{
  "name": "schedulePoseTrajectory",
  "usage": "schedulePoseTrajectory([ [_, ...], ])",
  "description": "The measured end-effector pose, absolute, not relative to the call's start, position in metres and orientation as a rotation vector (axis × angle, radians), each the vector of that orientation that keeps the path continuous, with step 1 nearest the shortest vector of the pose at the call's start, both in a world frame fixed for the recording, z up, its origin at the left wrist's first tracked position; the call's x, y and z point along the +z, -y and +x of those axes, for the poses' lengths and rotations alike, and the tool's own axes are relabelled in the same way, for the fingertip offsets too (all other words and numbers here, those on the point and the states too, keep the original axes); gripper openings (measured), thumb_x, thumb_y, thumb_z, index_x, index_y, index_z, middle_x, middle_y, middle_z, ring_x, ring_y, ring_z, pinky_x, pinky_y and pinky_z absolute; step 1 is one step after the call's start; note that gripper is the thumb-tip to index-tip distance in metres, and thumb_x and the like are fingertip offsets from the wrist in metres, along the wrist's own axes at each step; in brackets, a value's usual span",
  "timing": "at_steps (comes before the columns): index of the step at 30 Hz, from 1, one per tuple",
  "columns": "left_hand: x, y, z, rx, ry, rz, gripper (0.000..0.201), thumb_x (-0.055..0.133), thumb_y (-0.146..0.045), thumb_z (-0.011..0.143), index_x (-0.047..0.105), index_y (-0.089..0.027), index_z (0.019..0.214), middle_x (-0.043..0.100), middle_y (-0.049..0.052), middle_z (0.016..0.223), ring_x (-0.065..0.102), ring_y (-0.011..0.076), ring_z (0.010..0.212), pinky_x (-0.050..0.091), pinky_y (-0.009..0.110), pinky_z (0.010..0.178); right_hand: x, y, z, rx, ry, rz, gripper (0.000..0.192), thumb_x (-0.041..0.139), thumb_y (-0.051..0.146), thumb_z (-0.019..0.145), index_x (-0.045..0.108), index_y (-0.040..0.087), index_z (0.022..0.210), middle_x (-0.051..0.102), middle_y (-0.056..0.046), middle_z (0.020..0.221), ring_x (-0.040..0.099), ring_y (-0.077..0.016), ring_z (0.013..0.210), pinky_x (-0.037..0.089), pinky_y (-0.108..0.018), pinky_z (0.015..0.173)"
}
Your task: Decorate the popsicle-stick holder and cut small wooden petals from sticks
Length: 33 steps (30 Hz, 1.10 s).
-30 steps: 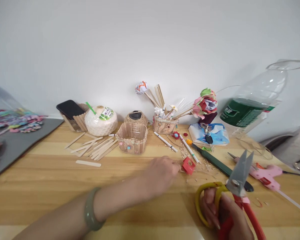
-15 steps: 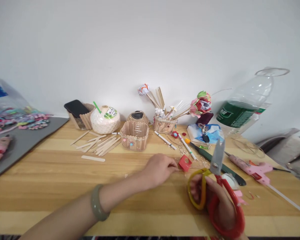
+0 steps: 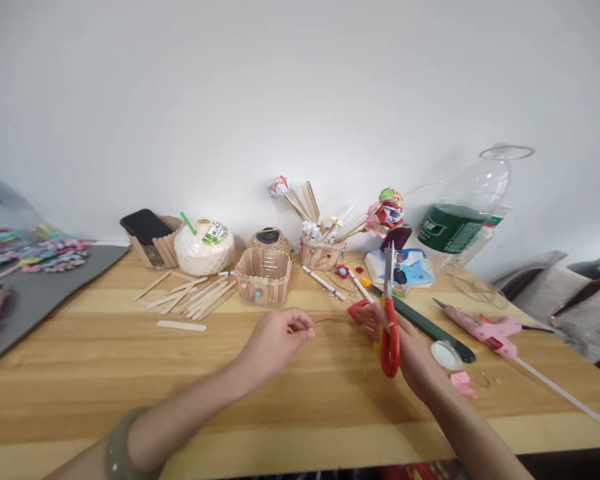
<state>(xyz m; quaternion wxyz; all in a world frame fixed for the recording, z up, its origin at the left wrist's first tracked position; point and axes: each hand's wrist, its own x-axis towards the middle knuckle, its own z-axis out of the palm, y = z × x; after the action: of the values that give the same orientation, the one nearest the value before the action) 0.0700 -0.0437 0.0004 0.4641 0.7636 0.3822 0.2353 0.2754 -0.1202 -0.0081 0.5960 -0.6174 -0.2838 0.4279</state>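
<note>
My left hand is closed in a pinch above the table, with a thin brown strand running from its fingertips towards a piece of red paper. Scissors with red and yellow handles hang in my right hand, their blades pointing up and away. The fingers of that hand reach beside the red paper and partly cover it. A green-handled cutter lies just right of my right hand. White pens lie beyond both hands.
A popsicle-stick box, loose sticks, a wrapped coconut and a twine ball stand towards the wall. Rightward are a pink glue gun, a small round container and a large bottle.
My left hand has moved left, away from the red paper, drawing out the thin strand. My right hand has moved left and forward to the paper, turning the scissors edge-on.
</note>
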Motion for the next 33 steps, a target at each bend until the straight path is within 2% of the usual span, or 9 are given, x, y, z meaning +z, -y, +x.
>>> schedulePoseTrajectory([
  [6, 0.0, 0.056, 0.06, 0.468, -0.902, 1.819, 0.008, 0.06, -0.016, 0.071, 0.067, -0.013, 0.074, 0.071, 0.005, 0.073, 0.063, 0.0164, 0.07, 0.047, 0.024, 0.066, -0.004, 0.13, 0.254, 0.962, 0.826, -1.413, 0.046, 0.063, 0.064, 0.07, 0.065, 0.021, 0.086, 0.067, -0.009, 0.098, 0.061, -0.0299, 0.101, 0.045, -0.046, 0.092],
  [10, 0.001, 0.066, 0.067, 0.378, -0.868, 1.962, 0.009, 0.061, -0.016, 0.07, 0.07, -0.015, 0.073, 0.071, 0.005, 0.076, 0.062, 0.0173, 0.072, 0.045, 0.026, 0.068, -0.004, 0.136, 0.246, 0.945, 0.898, -1.358, 0.046, 0.061, 0.062, 0.074, 0.059, 0.02, 0.095, 0.061, -0.003, 0.085, 0.063, -0.0189, 0.071, 0.051, -0.034, 0.068],
  [13, 0.0, 0.07, 0.076, 0.332, -0.825, 2.143, 0.012, 0.06, -0.017, 0.071, 0.072, -0.016, 0.074, 0.071, 0.005, 0.079, 0.063, 0.0178, 0.075, 0.044, 0.027, 0.069, -0.006, 0.142, 0.247, 0.924, 0.944, -1.311, 0.045, 0.058, 0.061, 0.077, 0.057, 0.02, 0.092, 0.054, 0.002, 0.069, 0.051, -0.0107, 0.047, 0.043, -0.025, 0.046],
  [15, -0.002, 0.071, 0.083, 0.287, -0.802, 2.232, 0.015, 0.058, -0.017, 0.073, 0.073, -0.018, 0.077, 0.072, 0.004, 0.078, 0.064, 0.0181, 0.074, 0.045, 0.027, 0.069, -0.008, 0.147, 0.25, 0.906, 0.969, -1.293, 0.045, 0.055, 0.062, 0.078, 0.057, 0.019, 0.09, 0.05, 0.004, 0.062, 0.044, -0.0087, 0.041, 0.038, -0.023, 0.041],
  [21, -0.011, 0.066, 0.102, 0.259, -0.812, 2.422, 0.022, 0.052, -0.014, 0.077, 0.072, -0.018, 0.083, 0.072, 0.008, 0.088, 0.063, 0.0245, 0.088, 0.046, 0.033, 0.077, -0.02, 0.159, 0.262, 0.844, 1.002, -1.302, 0.047, 0.054, 0.063, 0.077, 0.057, 0.018, 0.091, 0.047, 0.005, 0.056, 0.042, -0.0096, 0.042, 0.035, -0.021, 0.039],
  [26, 0.003, 0.049, 0.116, 0.188, -0.927, 2.591, 0.027, 0.044, -0.012, 0.086, 0.068, -0.018, 0.095, 0.07, 0.008, 0.092, 0.063, 0.0218, 0.091, 0.047, 0.032, 0.08, -0.038, 0.162, 0.271, 0.776, 1.006, -1.314, 0.041, 0.049, 0.057, 0.085, 0.057, 0.019, 0.097, 0.046, 0.005, 0.056, 0.041, -0.0107, 0.044, 0.034, -0.023, 0.043],
  [29, 0.015, 0.028, 0.133, 0.107, -1.123, 2.686, 0.026, 0.041, -0.009, 0.089, 0.064, -0.012, 0.101, 0.066, 0.013, 0.1, 0.06, 0.024, 0.098, 0.047, 0.038, 0.084, -0.047, 0.163, 0.273, 0.75, 1.004, -1.295, 0.04, 0.044, 0.057, 0.086, 0.055, 0.02, 0.097, 0.042, 0.006, 0.057, 0.036, -0.01, 0.043, 0.032, -0.023, 0.042],
  [31, 0.017, 0.01, 0.149, 0.024, -1.258, 2.711, 0.022, 0.051, -0.021, 0.09, 0.059, -0.012, 0.107, 0.062, 0.01, 0.107, 0.06, 0.0224, 0.097, 0.05, 0.041, 0.082, -0.05, 0.164, 0.273, 0.748, 1.012, -1.28, 0.041, 0.042, 0.059, 0.086, 0.054, 0.021, 0.096, 0.039, 0.007, 0.057, 0.033, -0.0094, 0.041, 0.029, -0.022, 0.04],
  [33, 0.015, -0.008, 0.165, -0.038, -1.389, 2.715, 0.032, 0.055, -0.03, 0.088, 0.054, -0.015, 0.116, 0.058, 0.009, 0.116, 0.06, 0.022, 0.097, 0.051, 0.042, 0.081, -0.053, 0.166, 0.273, 0.753, 1.029, -1.278, 0.04, 0.043, 0.059, 0.086, 0.054, 0.021, 0.096, 0.038, 0.007, 0.057, 0.032, -0.009, 0.041, 0.028, -0.021, 0.039],
])
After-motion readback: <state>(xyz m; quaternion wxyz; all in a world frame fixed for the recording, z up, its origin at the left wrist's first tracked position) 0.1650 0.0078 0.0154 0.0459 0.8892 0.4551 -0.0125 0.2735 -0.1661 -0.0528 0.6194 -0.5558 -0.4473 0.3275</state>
